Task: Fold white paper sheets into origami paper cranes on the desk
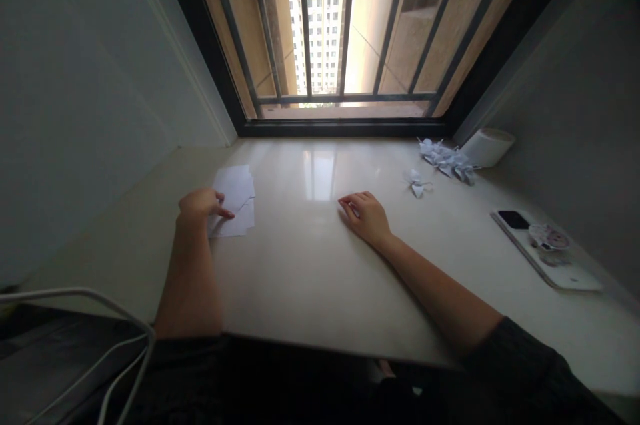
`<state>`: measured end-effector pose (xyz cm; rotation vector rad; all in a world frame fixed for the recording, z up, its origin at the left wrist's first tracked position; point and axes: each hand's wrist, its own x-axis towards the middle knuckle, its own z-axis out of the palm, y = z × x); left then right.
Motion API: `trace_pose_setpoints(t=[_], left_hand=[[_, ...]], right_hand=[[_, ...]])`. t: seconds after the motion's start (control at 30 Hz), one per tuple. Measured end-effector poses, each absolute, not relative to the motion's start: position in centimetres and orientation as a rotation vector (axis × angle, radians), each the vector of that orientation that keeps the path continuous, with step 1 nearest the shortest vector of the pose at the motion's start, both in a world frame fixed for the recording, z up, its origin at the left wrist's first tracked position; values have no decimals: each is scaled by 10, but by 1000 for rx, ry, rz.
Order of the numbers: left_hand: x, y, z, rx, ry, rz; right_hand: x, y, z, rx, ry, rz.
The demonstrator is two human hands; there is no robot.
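My left hand (200,203) rests on a small stack of white paper sheets (235,191) at the left of the pale stone sill (310,265), its fingers curled and thumb pinching the edge of a sheet. Near the middle of the sill lies my right hand (365,215), palm down with fingers loosely curled, holding nothing. A single folded white paper figure (415,181) sits just right of my right hand, apart from it.
A pile of several folded paper figures (447,159) lies at the back right beside a white roll (487,146). A white phone (543,245) with a round grip lies at the right. White cables (100,345) hang at lower left. A barred window (325,31) stands behind.
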<state>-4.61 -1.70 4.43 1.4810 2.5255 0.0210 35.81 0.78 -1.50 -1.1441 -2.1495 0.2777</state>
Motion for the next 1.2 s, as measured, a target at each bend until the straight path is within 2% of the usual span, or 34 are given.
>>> trace_pose_setpoints(t=[0.1, 0.33, 0.47, 0.57, 0.67, 0.77, 0.9, 1.07, 1.2], left_hand=[[-39, -19, 51, 1376, 2560, -176], [-28, -27, 64, 1402, 2569, -182], [-21, -31, 76, 1534, 2720, -43], [6, -26, 82, 1715, 2805, 312], [60, -17, 73, 1983, 2546, 693], [123, -13, 49, 2118, 2097, 875], [175, -14, 17, 1891, 1725, 1065], [178, -9, 7, 1471, 1236, 1153], [167, -3, 11, 1289, 1168, 1189]], right_hand=[[358, 8, -15, -1144, -2148, 282], [359, 9, -18, -1141, -2147, 278], [359, 8, -17, -1138, -2143, 277], [358, 7, -13, -1131, -2110, 312], [355, 3, -6, -1094, -2039, 393], [352, 0, -3, -1025, -1949, 552], [349, -1, -4, -959, -1861, 801], [350, 3, -6, -962, -1695, 1041], [353, 7, -8, -951, -1589, 1146]])
